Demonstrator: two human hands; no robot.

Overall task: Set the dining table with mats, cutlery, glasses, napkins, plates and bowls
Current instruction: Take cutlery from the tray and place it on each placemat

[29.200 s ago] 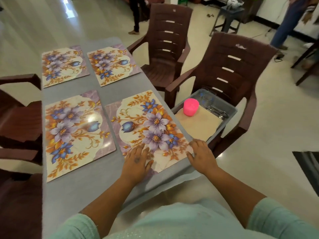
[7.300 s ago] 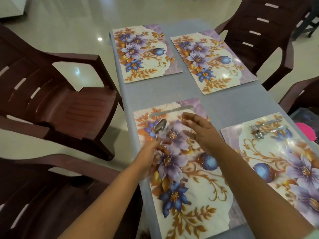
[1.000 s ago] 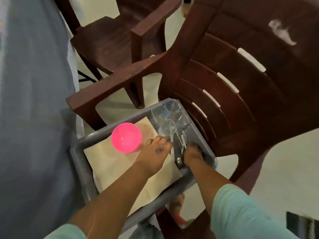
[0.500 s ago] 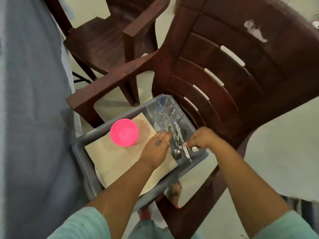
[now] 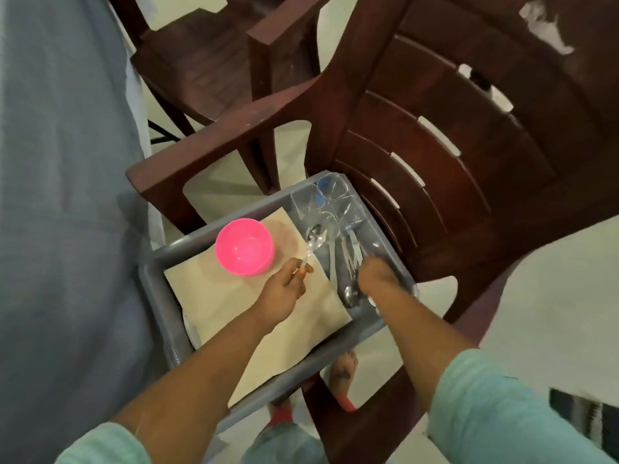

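Observation:
A grey tray [image 5: 157, 296] rests on the seat of a brown plastic chair [image 5: 452, 155]. It holds a pink bowl [image 5: 244, 246] on beige napkins [image 5: 254, 306], clear glasses [image 5: 330, 202] at its far end and loose cutlery [image 5: 350, 259] along its right side. My left hand [image 5: 284, 289] pinches the handle of a spoon [image 5: 315, 237], bowl end pointing away from me over the tray. My right hand [image 5: 378, 276] reaches down into the cutlery, fingers hidden among the pieces.
The grey-covered dining table [image 5: 60, 195] fills the left side, its edge close to the tray. A second brown chair [image 5: 207, 61] stands beyond. My feet show on the pale floor under the tray. A dark mat [image 5: 586, 420] lies at lower right.
My left hand has taken a spoon and now holds it up over the tray. My right hand has dropped back down into the cutlery pile.

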